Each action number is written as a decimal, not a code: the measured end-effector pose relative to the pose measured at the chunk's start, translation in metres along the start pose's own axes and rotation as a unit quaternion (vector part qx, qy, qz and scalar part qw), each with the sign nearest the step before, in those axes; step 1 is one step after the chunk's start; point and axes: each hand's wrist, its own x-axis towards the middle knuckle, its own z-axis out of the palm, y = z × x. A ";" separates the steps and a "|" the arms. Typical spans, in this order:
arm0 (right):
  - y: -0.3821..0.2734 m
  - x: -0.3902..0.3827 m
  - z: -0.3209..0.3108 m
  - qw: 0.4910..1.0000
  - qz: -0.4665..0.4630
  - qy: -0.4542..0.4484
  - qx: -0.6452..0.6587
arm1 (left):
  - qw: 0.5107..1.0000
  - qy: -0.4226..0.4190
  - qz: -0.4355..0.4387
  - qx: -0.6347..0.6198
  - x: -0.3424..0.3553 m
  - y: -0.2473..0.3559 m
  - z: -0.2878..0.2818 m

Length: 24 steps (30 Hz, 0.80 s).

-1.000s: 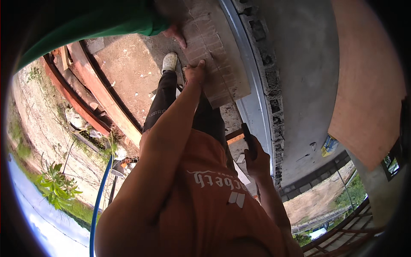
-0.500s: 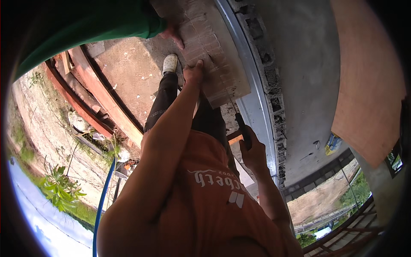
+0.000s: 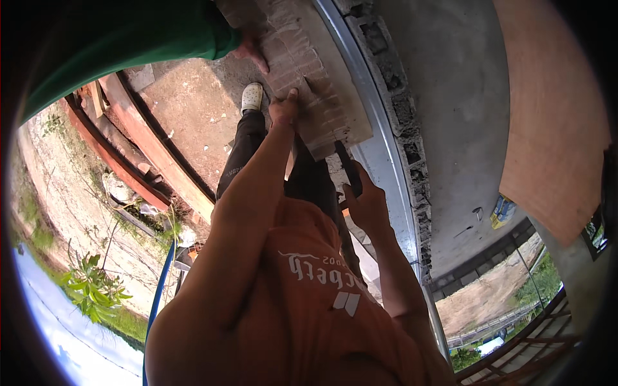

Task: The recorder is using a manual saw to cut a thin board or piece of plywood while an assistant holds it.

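Note:
A grey-brown board (image 3: 309, 96), streaked with a pale smeared residue, lies across the upper middle. My left hand (image 3: 284, 109) grips its left edge, thumb on top and fingers hidden beneath. My right hand (image 3: 367, 196) is closed round the black handle of a narrow-bladed saw (image 3: 347, 164), whose front end meets the near edge of the board. Now the blade is hidden at or under the board. Just beyond my left hand, another person's hand (image 3: 253, 55), in a green sleeve (image 3: 161, 32), presses on the same board.
A grey metal channel (image 3: 380, 122) runs along the right of the board, beside a hollow-block wall (image 3: 402, 109). A plywood sheet (image 3: 553, 122) and a yellow-blue bag (image 3: 502, 211) are farther right. Reddish planks (image 3: 151, 135) lie at left, with a blue pole (image 3: 159, 289) lower down.
My right hand has moved forward and slightly left, bringing the saw handle up to the board's edge; the thin blade visible before is now hidden. My left hand keeps its hold.

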 end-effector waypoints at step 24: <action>0.001 0.038 0.018 0.997 -0.024 0.062 -0.045 | 0.975 -0.035 -0.128 -0.180 -0.051 -0.008 0.012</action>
